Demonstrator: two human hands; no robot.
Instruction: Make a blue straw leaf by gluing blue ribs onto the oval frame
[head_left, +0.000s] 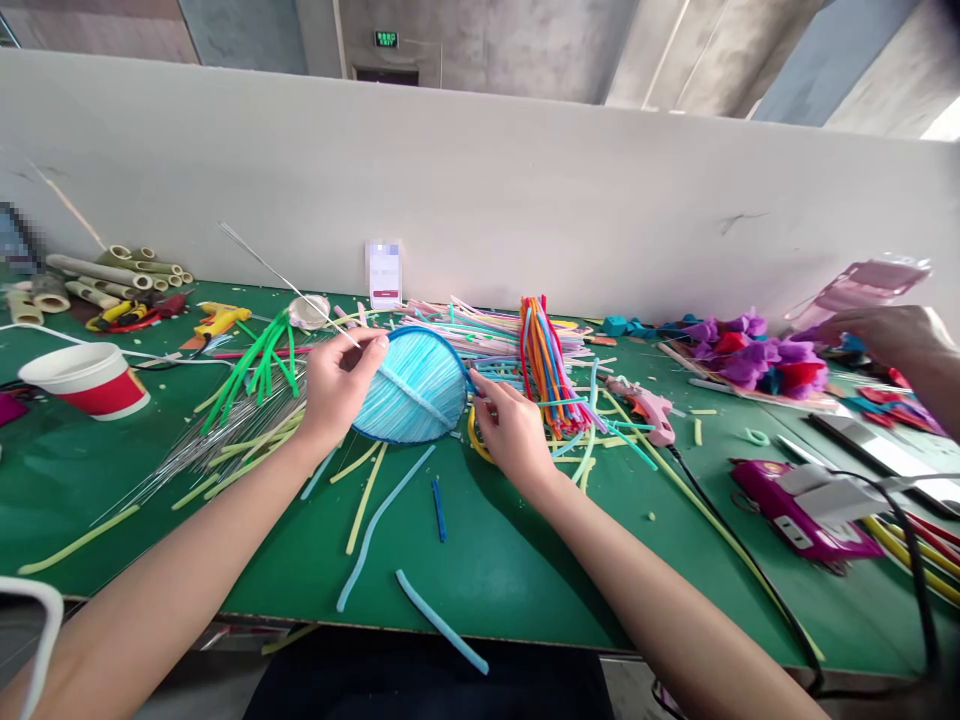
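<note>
The left hand pinches thin wires at the ten-to-eleven o'clock edge of a blue disc, mid-view over the tabletop; the right hand grips its three o'clock rim (a phone stands towards twelve)

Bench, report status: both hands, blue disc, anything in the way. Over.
Left grip pinching thin wire by disc's left edge. Right grip on right rim. Blue disc between them. Nothing plainly blocking; colourful bundle close beyond right grip.

Bright, soft shadows, stretched edges
</note>
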